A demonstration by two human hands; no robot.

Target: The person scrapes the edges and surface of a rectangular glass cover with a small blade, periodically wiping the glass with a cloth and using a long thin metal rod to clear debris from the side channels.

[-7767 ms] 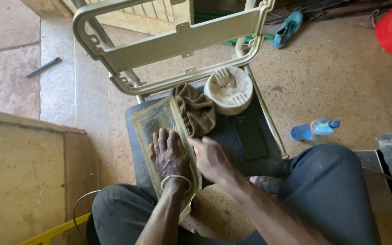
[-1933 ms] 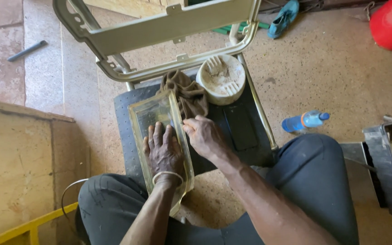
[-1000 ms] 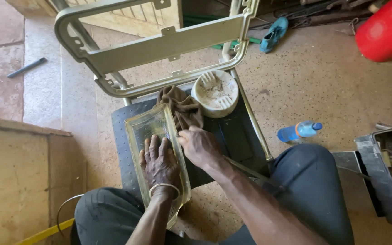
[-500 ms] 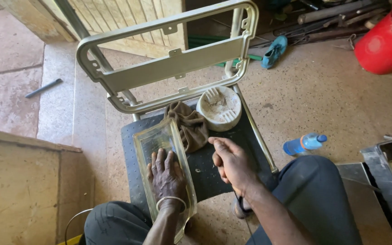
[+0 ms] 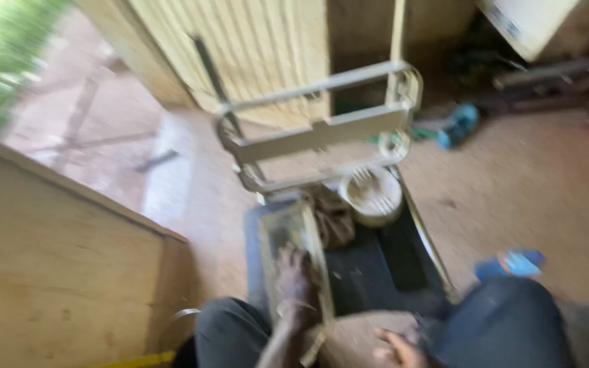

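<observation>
Covering the whole scene is a sandy concrete floor [image 5: 526, 191], with a plywood box [image 5: 56, 272] at the left and a slatted wooden door [image 5: 253, 54] behind. A dark seat pad [image 5: 369, 272] lies low between the person's knees and serves as the work surface; a pale metal frame [image 5: 322, 136] stands upright at its far edge. The view is motion-blurred, so fine detail is lost.

A round pale bowl [image 5: 374, 196] sits at the far right of the pad; its contents cannot be made out. A brown rag [image 5: 334, 218] lies just beside it. A long, narrow glass-like panel [image 5: 293, 252] rests along the left side of the pad.

Left hand [image 5: 296, 276]: pressed flat on the panel, fingers spread, gripping nothing.

Right hand [image 5: 400, 347]: low at the frame's bottom edge beside the right knee, loosely open, apart from the panel; whether it holds anything cannot be told.

A blue plastic bottle [image 5: 512, 264] lies on the floor at the right.
</observation>
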